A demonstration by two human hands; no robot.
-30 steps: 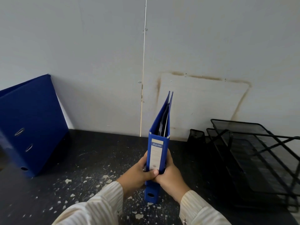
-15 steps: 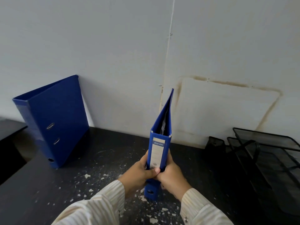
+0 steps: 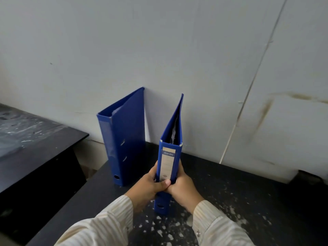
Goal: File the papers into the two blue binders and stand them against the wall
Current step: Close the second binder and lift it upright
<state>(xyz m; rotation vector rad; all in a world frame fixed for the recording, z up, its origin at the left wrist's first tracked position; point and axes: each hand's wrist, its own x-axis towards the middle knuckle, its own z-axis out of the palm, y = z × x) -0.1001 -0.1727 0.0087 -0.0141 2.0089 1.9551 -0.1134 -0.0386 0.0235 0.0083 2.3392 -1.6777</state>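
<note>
I hold a blue binder upright, spine toward me, with a beige label on the spine. My left hand grips its left cover and my right hand grips its right cover, thumbs meeting on the spine. Dark sheets show between its covers at the top. Whether its foot touches the black table I cannot tell. A second blue binder stands to the left, its far edge leaning against the white wall.
A lower black table sits at the left, with a gap between it and this one. White paint specks cover the table top near me. A dark object shows at the right edge by the wall.
The view has swung left: the standing binder now sits near the middle and the wire trays have left the frame. My hands keep the same grip on the held binder.
</note>
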